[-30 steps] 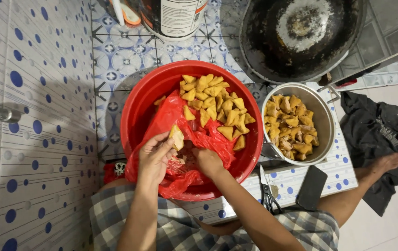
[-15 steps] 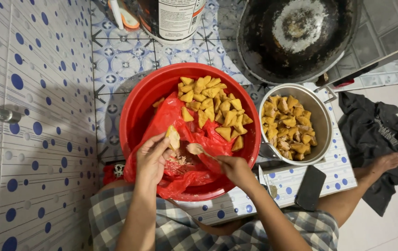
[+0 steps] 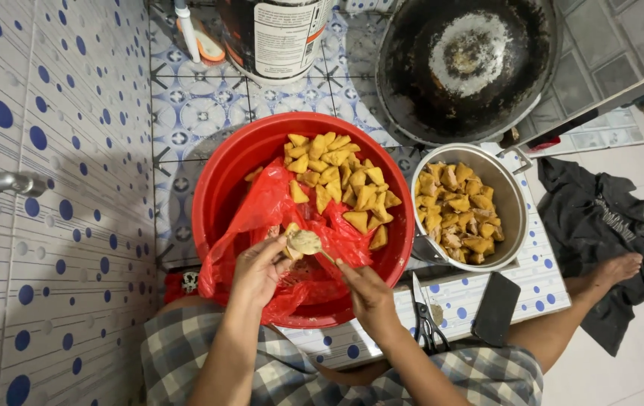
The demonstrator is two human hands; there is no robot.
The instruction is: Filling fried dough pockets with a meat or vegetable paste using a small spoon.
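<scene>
Black tub with white label (image 3: 280,34) at top centre; dark-screened phone (image 3: 495,308) face-up beside the scissors (image 3: 425,319).

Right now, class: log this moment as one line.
left hand: holds tofu piece | right hand: spoon of filling at tofu piece | under: red basin

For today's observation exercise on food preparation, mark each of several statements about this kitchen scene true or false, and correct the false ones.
1. The fried tofu pieces lie in a red basin. True.
2. The left hand holds a tofu piece over a red plastic bag. True.
3. The metal pot is empty. False: it holds tofu pieces.
4. The scissors lie inside the wok. False: they lie on the tiled ledge.
5. The right hand holds a spoon. True.
</scene>
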